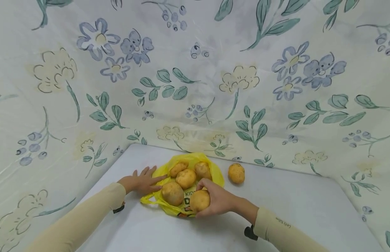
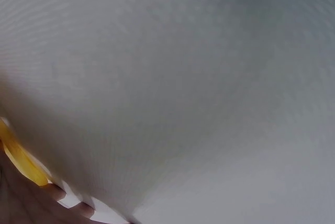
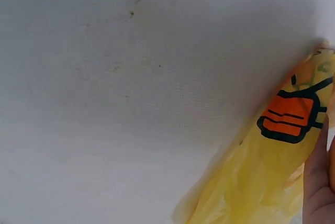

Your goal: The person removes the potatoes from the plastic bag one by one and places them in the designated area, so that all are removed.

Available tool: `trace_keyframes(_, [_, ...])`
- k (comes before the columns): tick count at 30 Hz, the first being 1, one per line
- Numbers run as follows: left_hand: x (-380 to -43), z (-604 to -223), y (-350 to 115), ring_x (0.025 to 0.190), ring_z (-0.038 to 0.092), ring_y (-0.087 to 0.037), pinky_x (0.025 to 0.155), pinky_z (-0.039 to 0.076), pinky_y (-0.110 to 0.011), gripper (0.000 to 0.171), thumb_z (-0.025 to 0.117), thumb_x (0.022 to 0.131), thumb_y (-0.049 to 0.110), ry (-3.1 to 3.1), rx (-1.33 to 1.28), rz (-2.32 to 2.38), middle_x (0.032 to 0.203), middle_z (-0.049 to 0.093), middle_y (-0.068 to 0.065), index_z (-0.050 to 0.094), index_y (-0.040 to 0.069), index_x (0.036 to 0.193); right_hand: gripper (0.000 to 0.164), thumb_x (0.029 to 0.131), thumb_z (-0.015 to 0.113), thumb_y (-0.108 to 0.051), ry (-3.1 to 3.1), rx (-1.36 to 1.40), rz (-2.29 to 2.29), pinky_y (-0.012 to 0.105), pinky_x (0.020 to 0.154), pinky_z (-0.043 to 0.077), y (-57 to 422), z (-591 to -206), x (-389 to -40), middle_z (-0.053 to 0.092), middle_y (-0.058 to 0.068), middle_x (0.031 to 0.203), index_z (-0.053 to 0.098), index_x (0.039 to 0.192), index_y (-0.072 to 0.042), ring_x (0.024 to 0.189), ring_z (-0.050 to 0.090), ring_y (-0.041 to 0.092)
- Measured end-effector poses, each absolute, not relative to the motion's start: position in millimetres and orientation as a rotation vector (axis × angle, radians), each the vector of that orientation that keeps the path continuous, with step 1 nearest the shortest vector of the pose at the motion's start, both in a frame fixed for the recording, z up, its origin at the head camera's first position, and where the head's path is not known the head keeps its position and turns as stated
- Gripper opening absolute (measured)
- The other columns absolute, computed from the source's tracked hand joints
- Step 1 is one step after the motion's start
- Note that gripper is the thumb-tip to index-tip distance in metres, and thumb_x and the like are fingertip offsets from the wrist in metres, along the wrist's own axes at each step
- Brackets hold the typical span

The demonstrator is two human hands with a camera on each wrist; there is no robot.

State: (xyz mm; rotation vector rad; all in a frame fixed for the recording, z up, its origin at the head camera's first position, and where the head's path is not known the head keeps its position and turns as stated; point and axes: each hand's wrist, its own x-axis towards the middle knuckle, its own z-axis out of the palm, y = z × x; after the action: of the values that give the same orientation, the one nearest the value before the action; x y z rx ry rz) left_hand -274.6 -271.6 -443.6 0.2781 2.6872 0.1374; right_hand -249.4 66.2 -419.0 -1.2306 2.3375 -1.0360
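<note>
A yellow plastic bag (image 1: 217, 173) with dark print lies spread on the table, and several potatoes (image 1: 186, 178) rest on it. My right hand (image 1: 221, 198) grips a potato (image 1: 200, 201) at the bag's front right, thumb on the near side and fingers over the far side. On the bag's left edge my left hand (image 1: 144, 182) lies with fingers spread, close beside a large potato (image 1: 172, 193). The right wrist view shows the printed side of the bag (image 3: 251, 182) and part of the right hand (image 3: 316, 177). Only fingertips of the left hand (image 2: 31, 198) show in the left wrist view.
A single potato (image 1: 236, 173) sits on the white table (image 1: 277, 210) to the right of the bag. Behind and at the sides rises a floral-patterned sheet (image 1: 195, 87), meeting the table's back edge.
</note>
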Motion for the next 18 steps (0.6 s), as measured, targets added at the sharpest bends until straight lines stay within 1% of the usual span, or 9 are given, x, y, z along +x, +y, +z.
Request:
trace_keyframes(3, [-274.9,-444.0,-271.3,0.147,0.007,-0.054,0.108,0.004,-0.08,0.069,0.041,0.095,0.068,2.691,0.281,0.142,0.164,0.009,-0.023,0.032,0.034,0.154,0.072,0.072,0.088,-0.033,2.316,-1.224,-1.054,0.024,0.09,0.051,67.3,-418.5,-252.5,0.056,0.003,0.129,0.049,0.132,-0.018,0.107,0.057,0.009])
trace_keyframes(6, [-274.4,-445.9,-270.9,0.147,0.007,-0.054,0.108,0.004,-0.08,0.068,0.042,0.095,0.067,2.689,0.282,0.146,0.164,0.009,-0.023,0.033,0.034,0.154,0.077,0.075,0.087,-0.036,2.313,-1.226,-1.041,0.026,0.094,0.049,68.2,-419.1,-253.8,0.055,0.001,0.138,0.049,0.141,-0.019,0.113,0.055,0.01])
trace_keyframes(11, [-275.5,-448.6,-271.1,0.147,0.008,-0.054,0.107,0.004,-0.08,0.067,0.041,0.096,0.067,2.693,0.293,0.134,0.164,0.009,-0.023,0.032,0.035,0.154,0.073,0.078,0.084,-0.039,2.351,-1.242,-0.986,0.029,0.096,0.047,68.9,-420.0,-254.5,0.055,-0.006,0.136,0.052,0.141,-0.023,0.117,0.053,0.009])
trace_keyframes(18, [-277.3,-447.8,-272.8,0.148,0.008,-0.054,0.108,0.005,-0.08,0.068,0.04,0.096,0.067,2.69,0.298,0.12,0.165,0.008,-0.022,0.031,0.035,0.155,0.071,0.079,0.084,-0.03,2.386,-1.279,-1.014,0.035,0.105,0.044,69.9,-418.7,-256.4,0.053,-0.007,0.138,0.051,0.141,-0.02,0.123,0.051,0.011])
